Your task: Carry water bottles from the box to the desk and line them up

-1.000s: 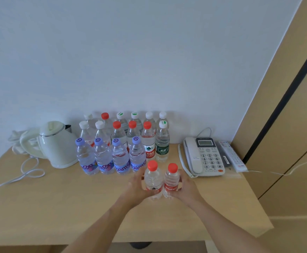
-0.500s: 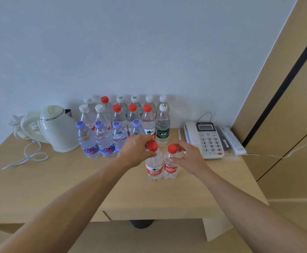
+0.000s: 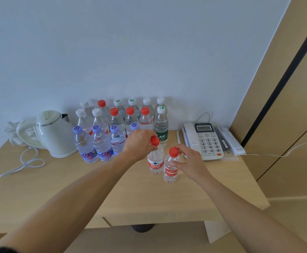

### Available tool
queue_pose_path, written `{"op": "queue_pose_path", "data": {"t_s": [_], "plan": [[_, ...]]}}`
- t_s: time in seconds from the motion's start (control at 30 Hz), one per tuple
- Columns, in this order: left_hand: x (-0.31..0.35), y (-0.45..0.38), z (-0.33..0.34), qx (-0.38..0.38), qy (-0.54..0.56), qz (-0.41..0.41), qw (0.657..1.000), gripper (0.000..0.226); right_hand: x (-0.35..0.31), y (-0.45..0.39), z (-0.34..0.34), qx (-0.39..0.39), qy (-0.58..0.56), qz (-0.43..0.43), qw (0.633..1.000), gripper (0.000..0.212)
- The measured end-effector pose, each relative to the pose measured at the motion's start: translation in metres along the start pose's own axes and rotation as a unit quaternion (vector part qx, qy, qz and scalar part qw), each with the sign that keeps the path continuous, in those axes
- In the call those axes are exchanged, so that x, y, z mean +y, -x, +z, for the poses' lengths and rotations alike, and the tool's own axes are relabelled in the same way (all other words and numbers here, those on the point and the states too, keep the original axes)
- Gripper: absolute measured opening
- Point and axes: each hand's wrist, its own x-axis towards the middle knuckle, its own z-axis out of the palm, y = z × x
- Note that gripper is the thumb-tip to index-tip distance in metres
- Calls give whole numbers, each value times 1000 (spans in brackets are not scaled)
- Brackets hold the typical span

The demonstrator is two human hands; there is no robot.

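Reading the labels first, we find red bands with white Chinese characters on the two small clear plastic bottles under our hands, too small to make out; farther back, beyond our left hand, a taller clear bottle with a dark green label [image 3: 161, 125] also carries white characters, and three purple-capped bottles with pink-and-blue printed wraps [image 3: 99, 143] stand to that hand's left. Every bottle looks filled with clear water. Behind them stand two more rows of clear bottles with red, white and green-marked caps [image 3: 130, 114], against the wall.

Our left hand [image 3: 140, 144] curls over the top of the left red-capped bottle [image 3: 155, 159], fingers closed round its cap and neck. Our right hand [image 3: 189, 161] pinches the right red-capped bottle [image 3: 171, 167] at its neck, just under the cap, with thumb and fingertips. Both bottles stand upright on the light wooden desk [image 3: 149, 196], just beside one another.

Right of our right hand sits a white desk telephone with a keypad [image 3: 202, 140], with a white remote control [image 3: 230, 140] beside it. Far left of our left hand stands a cream electric kettle [image 3: 55, 134].
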Motion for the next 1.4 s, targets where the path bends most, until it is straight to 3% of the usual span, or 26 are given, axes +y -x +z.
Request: {"op": "queue_pose_path", "data": {"t_s": [0.13, 0.63, 0.93, 1.4], "plan": [[1, -21, -1, 27, -126, 26, 991, 29, -1, 5, 1, 15, 0, 2, 1000, 49], [-7, -63, -11, -15, -212, 21, 977, 23, -4, 8, 6, 35, 11, 2, 999, 48], [-15, -57, -11, -5, -157, 5, 988, 39, 1, -3, 2, 58, -7, 17, 998, 46], [-12, -56, -17, -10, -166, -21, 986, 24, 2, -71, 5, 63, -8, 41, 997, 47]]}}
